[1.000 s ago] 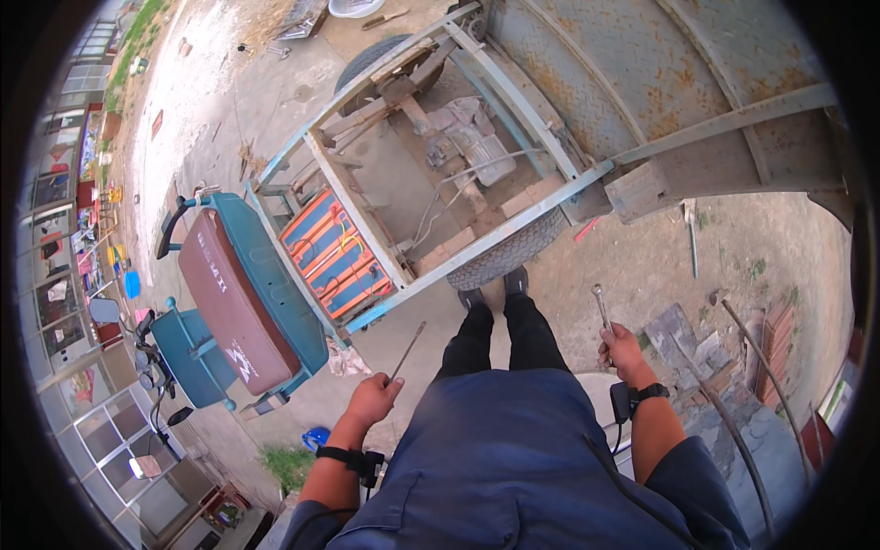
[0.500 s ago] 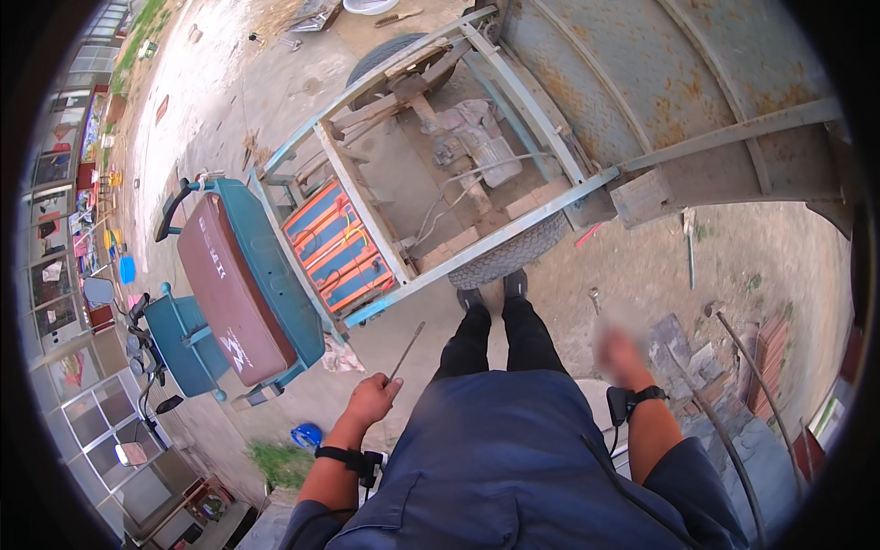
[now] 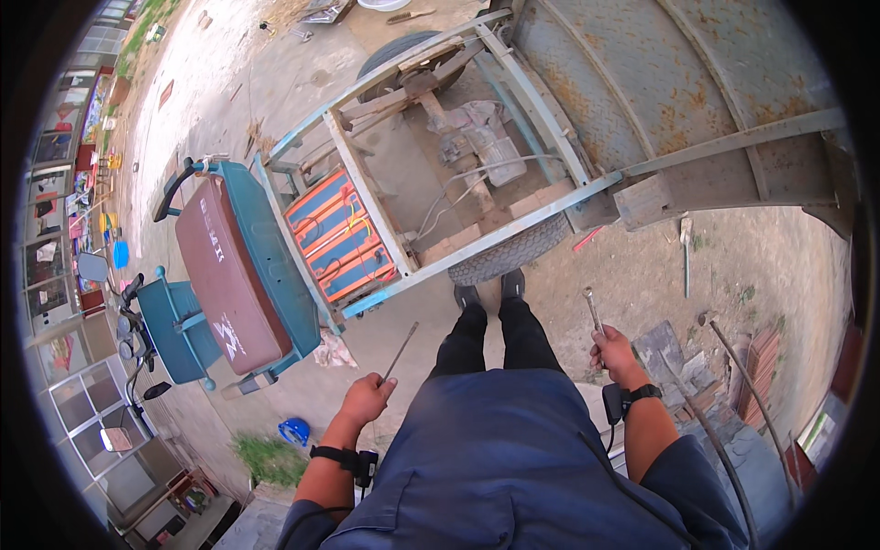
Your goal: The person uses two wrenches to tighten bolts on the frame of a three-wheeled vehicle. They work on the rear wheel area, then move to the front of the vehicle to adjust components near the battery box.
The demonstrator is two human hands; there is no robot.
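Note:
My left hand (image 3: pixel 367 398) is closed round the lower end of a thin, dark metal rod (image 3: pixel 401 350), which points up and away from me; its exact kind is too small to make out. In my right hand (image 3: pixel 614 354) is a slim wrench (image 3: pixel 593 308) with a rounded head at its far end. Both hands are held out at either side of my body, apart from the vehicle. Ahead stands an electric cargo tricycle with its frame (image 3: pixel 495 249) exposed. Orange-and-blue batteries (image 3: pixel 339 236) sit behind its brown seat (image 3: pixel 226 275). A motor and axle (image 3: pixel 456 151) show inside the frame.
The rusty cargo bed (image 3: pixel 632 82) is raised at the right. A rear tyre (image 3: pixel 513 252) is close to my feet. Slabs and bricks (image 3: pixel 678 353), a long-handled hammer (image 3: pixel 733 353) and a blue helmet (image 3: pixel 294 431) lie on the ground. A cloth (image 3: pixel 333 349) is beside the tricycle.
The wrench in my right hand now shows plainly; that hand was blurred before. My left hand has shifted slightly left with the rod. The tricycle appears slightly shifted in view.

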